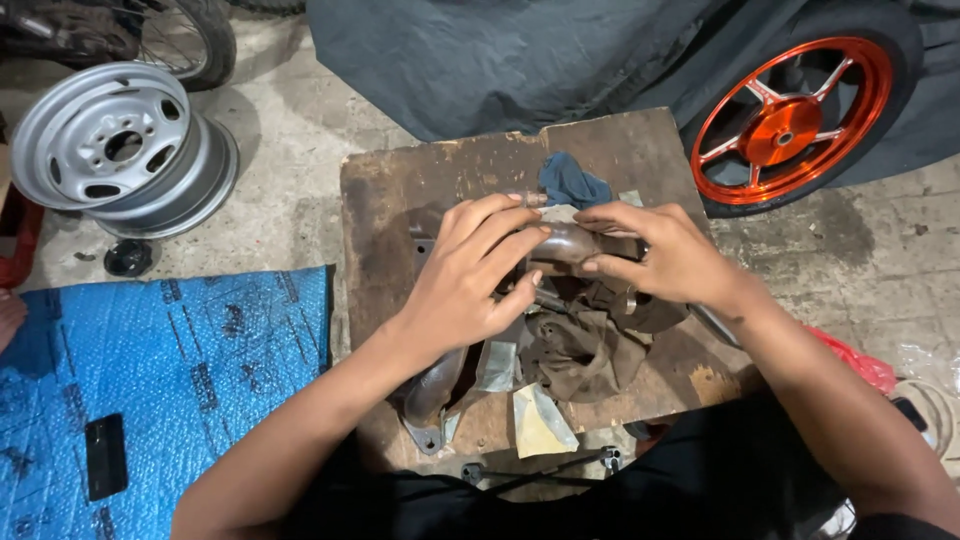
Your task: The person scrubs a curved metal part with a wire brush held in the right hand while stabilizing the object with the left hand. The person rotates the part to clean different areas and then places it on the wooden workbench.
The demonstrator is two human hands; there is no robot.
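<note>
I had both hands on the curved metal exhaust pipe (565, 245) lying across the wooden board (400, 180): my left hand (465, 280) curled over its bend, fingers closed on it, my right hand (665, 255) gripping its far end. A brown rag (585, 350) lay beneath the pipe on the board, a blue cloth (572, 182) just behind.

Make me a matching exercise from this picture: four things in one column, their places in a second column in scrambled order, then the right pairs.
Things
1. silver wheel rim
2. orange wheel
3. curved metal pipe
4. black flat object

Places
A. on the blue sheet, lower left
B. on the wooden board, under both hands: left hand, right hand
C. upper right, beside the dark cover
D. on the floor, upper left

Pairs: 1-D, 2-C, 3-B, 4-A
</note>
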